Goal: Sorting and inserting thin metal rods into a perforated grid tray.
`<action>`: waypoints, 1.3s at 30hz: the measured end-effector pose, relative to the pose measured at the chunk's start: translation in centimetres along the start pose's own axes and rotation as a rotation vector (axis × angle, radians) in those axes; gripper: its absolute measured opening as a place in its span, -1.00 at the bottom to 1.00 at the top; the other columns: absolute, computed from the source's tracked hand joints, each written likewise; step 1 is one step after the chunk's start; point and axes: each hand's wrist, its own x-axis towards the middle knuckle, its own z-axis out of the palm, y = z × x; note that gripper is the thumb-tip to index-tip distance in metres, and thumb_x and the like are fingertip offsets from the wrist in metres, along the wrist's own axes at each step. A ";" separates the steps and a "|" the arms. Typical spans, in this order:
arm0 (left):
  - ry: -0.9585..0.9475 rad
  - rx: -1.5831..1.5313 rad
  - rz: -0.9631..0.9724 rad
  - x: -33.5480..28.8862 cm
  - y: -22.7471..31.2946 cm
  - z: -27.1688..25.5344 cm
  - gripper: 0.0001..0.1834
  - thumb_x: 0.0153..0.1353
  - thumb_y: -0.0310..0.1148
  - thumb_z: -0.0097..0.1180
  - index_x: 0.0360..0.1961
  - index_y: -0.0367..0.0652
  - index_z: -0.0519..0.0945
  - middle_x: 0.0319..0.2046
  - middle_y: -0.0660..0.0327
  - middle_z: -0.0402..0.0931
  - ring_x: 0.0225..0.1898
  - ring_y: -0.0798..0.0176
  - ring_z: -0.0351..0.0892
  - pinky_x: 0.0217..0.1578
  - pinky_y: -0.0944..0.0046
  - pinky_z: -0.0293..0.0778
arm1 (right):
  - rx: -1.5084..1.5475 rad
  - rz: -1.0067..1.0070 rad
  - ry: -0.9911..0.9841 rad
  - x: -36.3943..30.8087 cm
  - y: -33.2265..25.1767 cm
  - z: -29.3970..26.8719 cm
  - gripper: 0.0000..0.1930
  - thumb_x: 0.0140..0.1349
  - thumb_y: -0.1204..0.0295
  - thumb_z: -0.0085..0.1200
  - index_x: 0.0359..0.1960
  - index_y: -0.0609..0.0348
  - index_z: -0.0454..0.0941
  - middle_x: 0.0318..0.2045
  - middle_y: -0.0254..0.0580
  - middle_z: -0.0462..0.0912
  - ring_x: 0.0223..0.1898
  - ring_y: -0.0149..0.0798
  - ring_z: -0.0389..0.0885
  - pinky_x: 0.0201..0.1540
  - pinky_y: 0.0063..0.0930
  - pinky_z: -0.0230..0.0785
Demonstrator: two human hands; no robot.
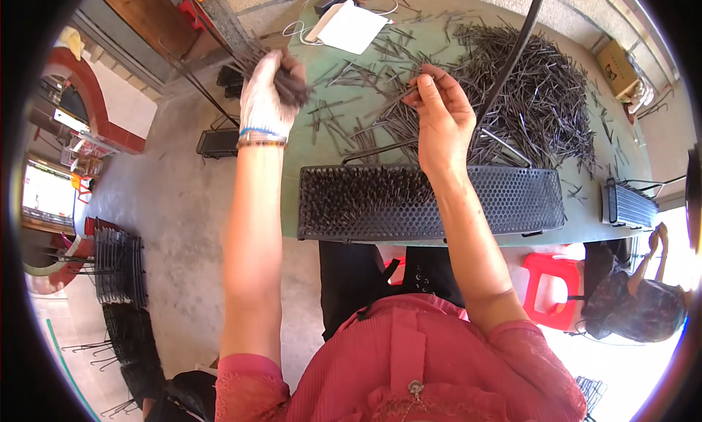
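My left hand [268, 93], in a whitish glove, is closed around a bundle of thin dark sticks [291, 90], blurred at its near end. It is raised over the table's left edge. Across from it, my bare right hand [443, 111] pinches thumb and fingers together, with a thin dark stick showing at the fingertips. Below it lies a long black perforated rack [504, 195] with a wire handle, at the table's front edge. Upright dark sticks [358, 192] crowd the rack's left part; bare holes show on its right. My right forearm covers some of the rack.
A large heap of dark sticks [541, 100] covers the green table [621, 141] at the right. A white sheet [354, 27] with a cable lies at the back. Another rack [630, 205] stands right. Racks [117, 265] are stacked on the floor. A person [636, 298] sits beside a red stool [550, 290].
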 end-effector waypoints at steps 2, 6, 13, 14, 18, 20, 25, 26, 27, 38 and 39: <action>-0.043 0.156 -0.148 -3.4 0.3 0.0 -0.86 0.27 -0.39 0.17 -0.21 -0.20 0.55 -0.36 0.25 0.53 -0.43 0.32 0.49 -0.46 0.30 0.45 | 0.069 0.059 -0.045 -0.5 -0.5 -0.5 -0.77 0.34 0.49 0.11 -0.02 0.33 0.56 -0.31 -0.30 0.63 -0.34 -0.45 0.54 -0.21 -0.57 0.40; -0.030 0.304 -0.339 -11.3 -2.9 0.7 -0.73 0.24 -0.28 0.17 -0.14 -0.24 0.57 -0.34 0.16 0.63 -0.41 0.27 0.62 -0.40 0.32 0.57 | -0.076 0.068 -0.156 -3.1 -0.6 -0.7 -0.75 0.33 0.49 0.14 -0.01 0.33 0.56 -0.28 -0.29 0.64 -0.32 -0.45 0.55 -0.17 -0.57 0.41; 0.084 0.040 -0.332 -18.4 -5.4 0.5 -0.69 0.28 -0.42 0.09 0.00 -0.36 0.54 -0.16 0.09 0.63 -0.19 0.21 0.64 -0.10 0.22 0.59 | -0.515 0.237 -0.360 -9.1 0.2 -2.0 -0.78 0.31 0.54 0.12 -0.04 0.34 0.58 -0.39 -0.43 0.58 -0.37 -0.60 0.47 -0.30 -0.68 0.37; 0.070 0.055 -0.329 -18.9 -5.8 -0.1 -0.71 0.26 -0.46 0.11 -0.01 -0.34 0.52 -0.19 0.11 0.62 -0.21 0.22 0.64 -0.11 0.23 0.60 | -0.520 0.240 -0.362 -9.6 0.1 -2.3 -0.78 0.31 0.54 0.12 -0.04 0.34 0.58 -0.39 -0.43 0.58 -0.37 -0.60 0.47 -0.30 -0.68 0.37; 0.167 -0.028 -0.311 -21.3 -6.3 0.1 -0.68 0.22 -0.50 0.17 -0.01 -0.29 0.46 -0.31 0.14 0.60 -0.32 0.25 0.62 -0.26 0.26 0.60 | -0.457 0.335 -0.376 -11.7 -0.9 -3.6 -0.77 0.32 0.56 0.09 -0.02 0.38 0.56 -0.30 -0.33 0.56 -0.30 -0.55 0.52 -0.24 -0.66 0.39; 0.142 0.126 -0.242 -22.2 -6.4 0.3 -0.59 0.22 -0.46 0.20 0.06 -0.29 0.40 -0.34 0.15 0.59 -0.40 0.27 0.59 -0.37 0.27 0.55 | -0.432 0.245 -0.403 -12.8 -1.7 -3.9 -0.78 0.33 0.60 0.07 -0.03 0.39 0.56 -0.26 -0.28 0.54 -0.27 -0.50 0.52 -0.22 -0.65 0.39; 0.184 0.182 -0.043 -22.3 -6.0 -1.1 -0.52 0.22 -0.34 0.24 0.06 -0.32 0.34 -0.41 0.14 0.55 -0.43 0.28 0.55 -0.39 0.31 0.50 | -0.491 0.141 -0.286 -13.8 -3.0 -6.2 -0.77 0.31 0.61 0.09 -0.01 0.38 0.59 -0.27 -0.31 0.54 -0.30 -0.51 0.47 -0.21 -0.66 0.34; 0.264 0.181 0.008 -21.7 -5.6 -1.7 -0.59 0.24 -0.30 0.23 0.00 -0.30 0.40 -0.43 0.16 0.55 -0.44 0.29 0.55 -0.40 0.33 0.49 | -0.454 0.190 -0.243 -13.6 -3.6 -6.7 -0.76 0.31 0.63 0.08 0.00 0.37 0.59 -0.27 -0.31 0.53 -0.29 -0.51 0.48 -0.19 -0.67 0.35; 0.246 0.297 0.071 -21.2 -4.9 -2.9 -0.66 0.24 -0.28 0.23 -0.09 -0.28 0.46 -0.45 0.17 0.55 -0.44 0.31 0.54 -0.40 0.33 0.49 | -0.472 0.113 -0.252 -13.2 -3.7 -7.9 -0.76 0.30 0.64 0.09 -0.01 0.37 0.59 -0.27 -0.30 0.54 -0.27 -0.50 0.49 -0.17 -0.66 0.36; 0.336 0.740 0.489 -13.2 -10.8 -24.7 -0.31 0.18 -0.69 0.16 0.32 -0.13 0.21 0.11 0.12 0.43 0.10 0.29 0.47 0.12 0.29 0.43 | -0.540 0.155 -0.155 -14.1 -3.6 -9.8 -0.78 0.32 0.55 0.12 -0.03 0.35 0.57 -0.28 -0.31 0.59 -0.34 -0.51 0.53 -0.24 -0.65 0.41; 0.329 0.735 0.486 -13.0 -10.9 -23.9 -0.31 0.18 -0.69 0.16 0.32 -0.13 0.21 0.11 0.12 0.43 0.10 0.29 0.47 0.12 0.29 0.43 | -0.545 0.150 -0.149 -14.1 -3.8 -9.8 -0.78 0.32 0.55 0.12 -0.03 0.35 0.57 -0.28 -0.31 0.59 -0.34 -0.51 0.53 -0.24 -0.65 0.41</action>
